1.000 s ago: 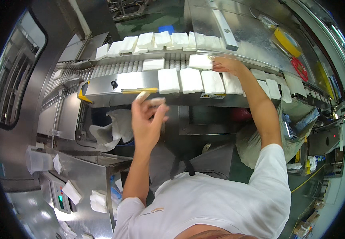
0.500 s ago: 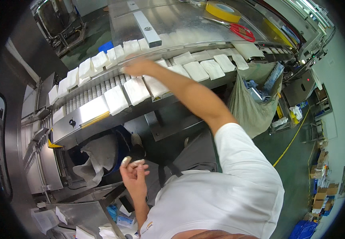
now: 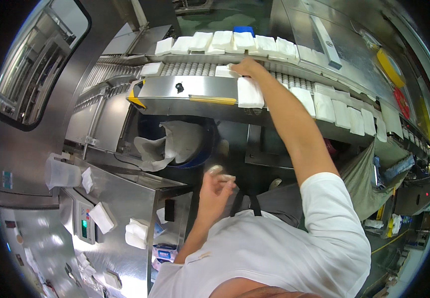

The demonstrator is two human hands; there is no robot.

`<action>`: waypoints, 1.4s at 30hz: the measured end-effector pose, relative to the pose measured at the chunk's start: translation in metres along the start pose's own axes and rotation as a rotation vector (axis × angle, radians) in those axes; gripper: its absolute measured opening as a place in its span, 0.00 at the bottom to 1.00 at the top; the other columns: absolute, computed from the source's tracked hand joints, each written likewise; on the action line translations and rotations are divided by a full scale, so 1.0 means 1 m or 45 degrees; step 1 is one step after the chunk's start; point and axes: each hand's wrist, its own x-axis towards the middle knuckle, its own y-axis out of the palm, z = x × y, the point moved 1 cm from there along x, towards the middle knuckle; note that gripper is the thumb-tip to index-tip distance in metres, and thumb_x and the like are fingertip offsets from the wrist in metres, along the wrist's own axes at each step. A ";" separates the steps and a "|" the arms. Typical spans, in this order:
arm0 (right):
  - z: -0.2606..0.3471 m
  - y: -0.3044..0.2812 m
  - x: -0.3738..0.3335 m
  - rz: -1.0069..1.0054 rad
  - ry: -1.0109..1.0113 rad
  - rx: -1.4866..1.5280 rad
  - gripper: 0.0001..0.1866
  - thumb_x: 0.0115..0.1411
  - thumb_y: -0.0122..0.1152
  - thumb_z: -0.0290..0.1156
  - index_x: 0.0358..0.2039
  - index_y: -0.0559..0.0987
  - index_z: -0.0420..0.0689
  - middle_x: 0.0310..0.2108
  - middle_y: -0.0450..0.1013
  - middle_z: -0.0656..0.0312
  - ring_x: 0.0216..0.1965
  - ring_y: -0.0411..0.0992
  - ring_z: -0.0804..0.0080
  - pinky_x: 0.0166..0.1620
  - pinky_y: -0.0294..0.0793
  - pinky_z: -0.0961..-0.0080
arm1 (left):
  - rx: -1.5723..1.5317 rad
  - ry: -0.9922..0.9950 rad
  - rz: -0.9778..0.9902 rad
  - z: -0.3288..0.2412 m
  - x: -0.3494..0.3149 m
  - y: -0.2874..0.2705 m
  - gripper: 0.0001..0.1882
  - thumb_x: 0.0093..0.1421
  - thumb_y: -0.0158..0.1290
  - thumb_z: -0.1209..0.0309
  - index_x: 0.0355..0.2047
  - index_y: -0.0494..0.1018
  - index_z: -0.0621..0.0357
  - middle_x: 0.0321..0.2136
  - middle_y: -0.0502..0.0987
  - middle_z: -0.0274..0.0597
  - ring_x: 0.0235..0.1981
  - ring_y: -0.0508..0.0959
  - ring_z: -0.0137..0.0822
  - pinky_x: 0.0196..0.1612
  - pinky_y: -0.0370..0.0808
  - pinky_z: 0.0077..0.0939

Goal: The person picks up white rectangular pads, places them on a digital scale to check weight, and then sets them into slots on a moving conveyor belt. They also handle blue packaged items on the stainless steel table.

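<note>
My right hand (image 3: pixel 246 67) reaches out over the roller conveyor (image 3: pixel 187 69), its fingertips closed on the right end of a folded white pad (image 3: pixel 224 71) lying on the rollers. Just below that hand, another white pad (image 3: pixel 251 93) hangs over the conveyor's metal front ledge. My right forearm hides part of the ledge. Close to my body, my left hand (image 3: pixel 216 190) is raised with pale covers on some fingertips. Its fingers are loosely bent and apart, with nothing between them.
White pads (image 3: pixel 222 40) line the conveyor's far side, and more pads (image 3: pixel 324 108) lie along the ledge to the right. Below stands a dark blue bin (image 3: pixel 207 144) with grey cloth. At left, a steel table (image 3: pixel 125 193) carries a scale (image 3: pixel 83 221). A cloth bag (image 3: pixel 359 179) hangs at right.
The view has swung left, bringing the steel table and scale into sight. My right hand has come down toward the near side of the rollers. My left hand stays near my body.
</note>
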 end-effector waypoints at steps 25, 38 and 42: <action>-0.076 -0.064 -0.225 -0.019 -0.318 0.981 0.17 0.66 0.64 0.39 0.48 0.81 0.39 0.38 0.79 0.57 0.36 0.78 0.69 0.37 0.78 0.69 | -0.557 0.214 -0.061 -0.072 0.098 0.038 0.23 0.65 0.62 0.73 0.57 0.68 0.66 0.47 0.80 0.44 0.44 0.82 0.31 0.44 0.82 0.26; -0.251 -0.097 -0.071 -0.038 0.446 0.449 0.28 0.54 0.71 0.55 0.41 0.85 0.42 0.37 0.81 0.57 0.41 0.80 0.63 0.49 0.80 0.65 | -0.454 0.191 -0.032 -0.057 0.055 0.011 0.23 0.67 0.58 0.75 0.60 0.65 0.68 0.51 0.78 0.48 0.49 0.82 0.37 0.51 0.81 0.29; -0.251 -0.120 -0.110 -0.128 0.344 1.231 0.19 0.61 0.70 0.37 0.49 0.81 0.43 0.41 0.79 0.61 0.41 0.79 0.67 0.45 0.84 0.71 | -0.426 0.138 -0.084 -0.045 0.050 -0.006 0.25 0.65 0.58 0.80 0.61 0.65 0.68 0.50 0.79 0.47 0.49 0.80 0.35 0.54 0.78 0.28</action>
